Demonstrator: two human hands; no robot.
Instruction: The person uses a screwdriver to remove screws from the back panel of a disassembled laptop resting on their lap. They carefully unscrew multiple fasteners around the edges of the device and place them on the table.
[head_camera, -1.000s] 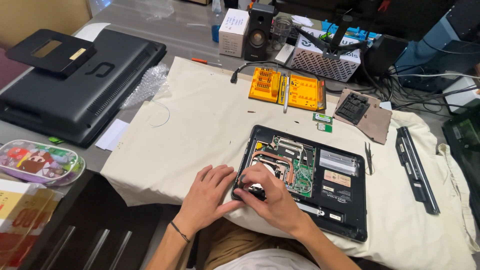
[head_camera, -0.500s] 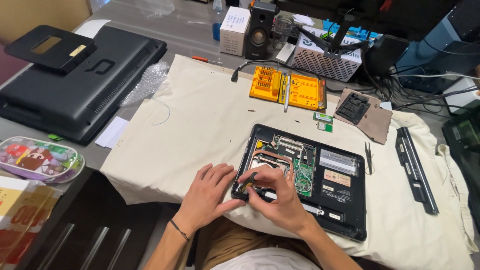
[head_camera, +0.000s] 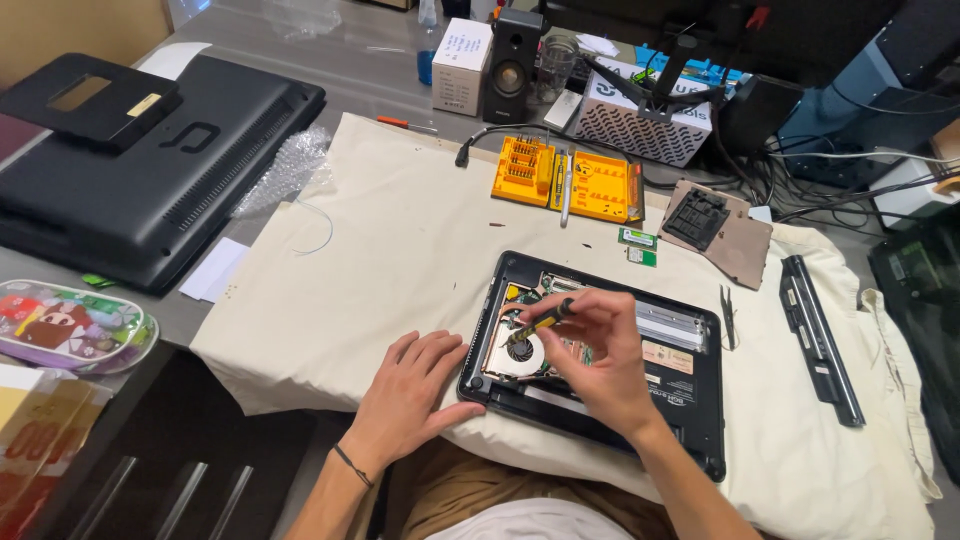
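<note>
Laptop (head_camera: 690, 400), opened from its underside with the cover off, was seen lying on a cream cloth (head_camera: 400, 250) spread over the table, directly in front of the person. A round fan (head_camera: 520, 355) and green circuit board were exposed in its left half. The right hand (head_camera: 600, 360) was held over that area, its fingers closed around a small screwdriver (head_camera: 538, 323) with a yellow-and-black handle; the tip was angled down toward the fan. Whether the tip was touching a screw could not be told. The left hand (head_camera: 410, 390) was laid flat and open on the cloth, holding nothing, with its thumb just beside the laptop's near left corner.

Beyond the laptop, an orange tool tray (head_camera: 570, 180) was noted on the cloth. Two small green memory cards (head_camera: 637, 245) were lying between tray and laptop. A brown panel (head_camera: 725, 230) and a long black strip (head_camera: 820, 335) were recorded to the right, well apart from the hands. A pair of tweezers (head_camera: 728, 315) was lying just beside the laptop's right edge. At far left, a large black monitor (head_camera: 150, 170) was lying face down on the table.
</note>
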